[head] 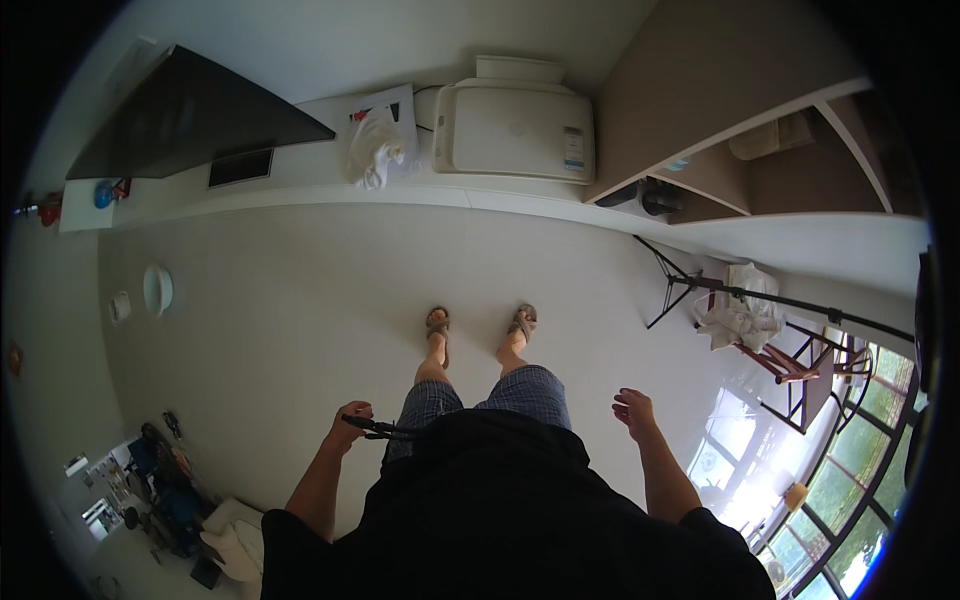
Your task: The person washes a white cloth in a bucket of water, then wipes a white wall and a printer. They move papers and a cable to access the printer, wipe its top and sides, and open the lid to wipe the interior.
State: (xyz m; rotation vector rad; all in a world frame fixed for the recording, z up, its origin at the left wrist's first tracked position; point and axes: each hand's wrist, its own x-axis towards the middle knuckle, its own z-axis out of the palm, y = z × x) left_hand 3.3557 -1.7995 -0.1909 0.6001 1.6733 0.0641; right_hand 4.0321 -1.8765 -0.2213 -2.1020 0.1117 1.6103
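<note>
My left hand (355, 421) hangs at my left side with its fingers partly curled. A black strap or cable (386, 430) crosses in front of this hand and runs towards my black shirt; whether the fingers hold it, I cannot tell. Out to my right, my right hand (634, 411) hangs with fingers loosely apart and nothing in it. Between the hands are checked shorts (529, 394). Below them my feet, in brown sandals (438, 319), stand on the pale floor (315, 292).
Ahead, a white printer (514, 127) and a white plastic bag (375, 146) rest on a low cabinet by a dark television (202, 116). Open shelving (817, 165) stands at right, near a black tripod stand (667, 289) and folding chair (810, 375). A white basin (157, 290) lies left.
</note>
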